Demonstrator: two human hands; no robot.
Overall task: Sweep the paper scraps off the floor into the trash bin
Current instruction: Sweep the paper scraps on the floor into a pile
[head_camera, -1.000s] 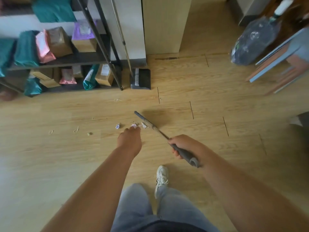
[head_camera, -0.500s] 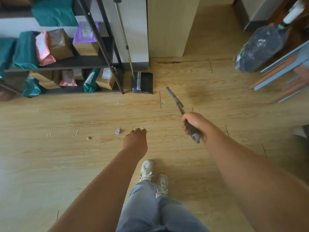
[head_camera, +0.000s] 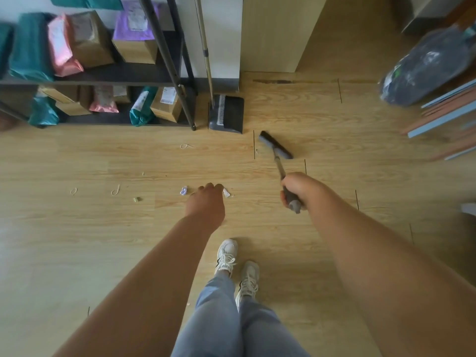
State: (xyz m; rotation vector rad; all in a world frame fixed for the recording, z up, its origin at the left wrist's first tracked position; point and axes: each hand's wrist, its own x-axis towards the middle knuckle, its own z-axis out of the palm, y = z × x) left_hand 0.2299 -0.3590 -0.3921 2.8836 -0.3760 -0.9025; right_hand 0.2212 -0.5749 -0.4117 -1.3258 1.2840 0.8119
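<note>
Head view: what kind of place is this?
Likely a storeroom or parcel-packing room: a dark metal shelf rack holds brown cardboard boxes and teal, pink and purple mailer bags, and a dark grey long-handled dustpan stands on the pale wood-plank floor.

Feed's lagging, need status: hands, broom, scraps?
Right hand grips broom handle; left hand loose, holding nothing. Broom head near dustpan, apart from paper scraps. Scraps unswept, nothing blocking.
</note>
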